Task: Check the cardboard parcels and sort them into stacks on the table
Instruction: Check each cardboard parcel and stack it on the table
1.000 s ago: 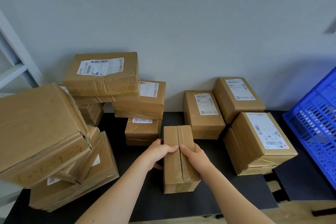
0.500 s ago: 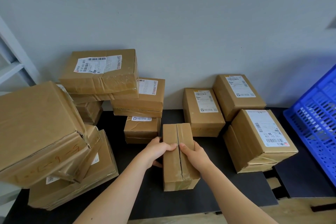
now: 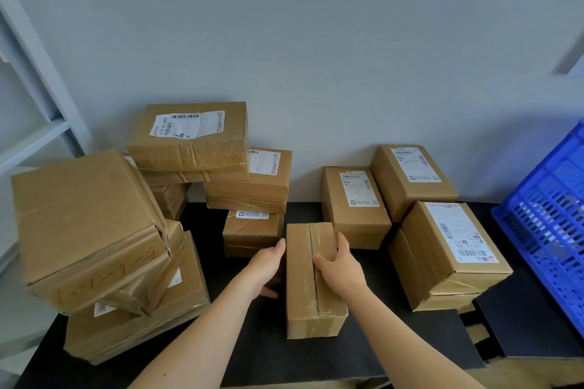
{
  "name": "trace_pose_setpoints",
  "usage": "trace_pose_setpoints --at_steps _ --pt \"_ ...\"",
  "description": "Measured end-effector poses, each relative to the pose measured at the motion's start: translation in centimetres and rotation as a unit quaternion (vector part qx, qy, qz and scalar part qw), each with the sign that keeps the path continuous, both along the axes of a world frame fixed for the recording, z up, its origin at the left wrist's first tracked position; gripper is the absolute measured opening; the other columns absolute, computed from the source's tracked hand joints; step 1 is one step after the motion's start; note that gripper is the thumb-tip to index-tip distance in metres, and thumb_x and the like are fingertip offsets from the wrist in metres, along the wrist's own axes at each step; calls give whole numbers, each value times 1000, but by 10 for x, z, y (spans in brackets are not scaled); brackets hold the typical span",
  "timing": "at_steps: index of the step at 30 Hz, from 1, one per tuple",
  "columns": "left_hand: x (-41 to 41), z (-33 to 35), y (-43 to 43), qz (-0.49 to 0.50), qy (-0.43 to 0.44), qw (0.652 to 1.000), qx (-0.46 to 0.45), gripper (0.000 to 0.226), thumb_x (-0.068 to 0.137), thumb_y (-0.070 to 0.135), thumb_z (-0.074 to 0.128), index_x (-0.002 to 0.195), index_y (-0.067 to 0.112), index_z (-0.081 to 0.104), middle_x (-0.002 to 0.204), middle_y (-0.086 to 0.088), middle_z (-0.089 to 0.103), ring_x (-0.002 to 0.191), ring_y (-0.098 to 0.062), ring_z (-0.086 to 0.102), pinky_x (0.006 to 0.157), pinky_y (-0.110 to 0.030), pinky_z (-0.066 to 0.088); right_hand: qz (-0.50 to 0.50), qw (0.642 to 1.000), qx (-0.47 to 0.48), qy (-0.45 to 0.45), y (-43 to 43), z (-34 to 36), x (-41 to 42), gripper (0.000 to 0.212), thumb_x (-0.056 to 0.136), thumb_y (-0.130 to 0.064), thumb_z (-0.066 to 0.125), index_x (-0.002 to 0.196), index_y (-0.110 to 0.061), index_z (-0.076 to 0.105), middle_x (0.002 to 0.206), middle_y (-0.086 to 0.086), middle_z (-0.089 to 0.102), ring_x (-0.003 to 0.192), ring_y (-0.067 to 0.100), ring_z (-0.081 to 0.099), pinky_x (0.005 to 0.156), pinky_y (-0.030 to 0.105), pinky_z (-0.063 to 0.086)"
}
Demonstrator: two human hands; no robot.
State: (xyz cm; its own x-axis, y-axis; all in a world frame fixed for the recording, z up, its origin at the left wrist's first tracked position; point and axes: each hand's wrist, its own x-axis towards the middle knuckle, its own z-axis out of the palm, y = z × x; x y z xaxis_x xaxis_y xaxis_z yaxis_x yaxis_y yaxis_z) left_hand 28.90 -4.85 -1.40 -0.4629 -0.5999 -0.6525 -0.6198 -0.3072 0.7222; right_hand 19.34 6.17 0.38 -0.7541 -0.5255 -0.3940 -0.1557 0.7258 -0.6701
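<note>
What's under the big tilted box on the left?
A taped parcel pokes out beneath the big box, and under that a flat parcel lies on the table. The box covers most of both; anything else below is hidden.

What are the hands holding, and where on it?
The unlabelled parcel, standing on the table: right hand grips its far right top edge, thumb on top; left hand presses against its left side.

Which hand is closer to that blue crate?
Right. The right hand grips the top of the plain parcel on the side toward the blue crate; the left hand lies against the parcel's opposite side, farther away.
</note>
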Motion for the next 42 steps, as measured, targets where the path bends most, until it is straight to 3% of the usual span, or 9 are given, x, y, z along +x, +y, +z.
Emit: trace_pose_setpoints --at_steps 3,6,10,14,19,27,35,42 --pt "7 -2 -3 33 11 998 -45 43 101 44 34 136 21 46 128 -7 54 118 -27 52 89 -45 48 16 994 8 108 -6 1 11 78 90 -42 55 149 -32 5 151 4 28 130 25 41 96 41 49" --pt "10 1 -2 39 9 997 -61 39 102 34 36 137 19 45 127 -8 54 118 -27 52 91 -44 48 54 981 58 175 -16 -3 21 82 86 -56 52 149 -32 5 159 5 6 142 30 19 107 45 39" --pt "14 2 0 26 7 996 -85 39 102 30 38 140 18 42 132 -9 53 120 -27 51 92 -42 47 84 973 103 188 -24 -11 31 108 71 -74 56 149 -32 -5 159 7 -11 145 34 2 114 50 20" --pt "17 -1 0 18 8 995 -94 37 102 29 39 137 17 45 129 -8 54 119 -26 52 92 -41 47 86 969 137 185 -23 -15 33 120 65 -71 64 148 -33 -14 158 7 -15 145 35 2 113 51 22" --pt "20 -7 0 9 -6 994 -111 39 101 31 41 138 18 44 135 -8 52 123 -26 50 93 -40 46 62 980 119 149 -13 -8 28 116 66 -64 68 147 -40 -12 159 6 -9 141 35 18 101 44 41" --pt "18 -15 5 1 -26 996 -88 52 98 40 47 144 18 35 145 -7 41 130 -29 43 99 -44 43 42 993 49 95 3 -2 23 106 67 -59 67 147 -40 1 157 2 5 138 33 23 98 45 42" --pt "10 -17 14 8 11 1000 6 69 95 58 37 148 15 26 148 -8 37 133 -30 39 105 -47 37 21 997 -69 -39 22 0 6 95 71 -47 71 146 -38 14 140 3 34 115 23 45 90 39 47" --pt "5 -19 18 -5 19 1000 -17 76 87 59 53 145 16 30 142 -6 43 129 -27 43 104 -45 36 -19 981 -94 -168 36 -4 -6 87 79 -37 66 150 -33 16 134 4 44 116 25 48 100 45 44"
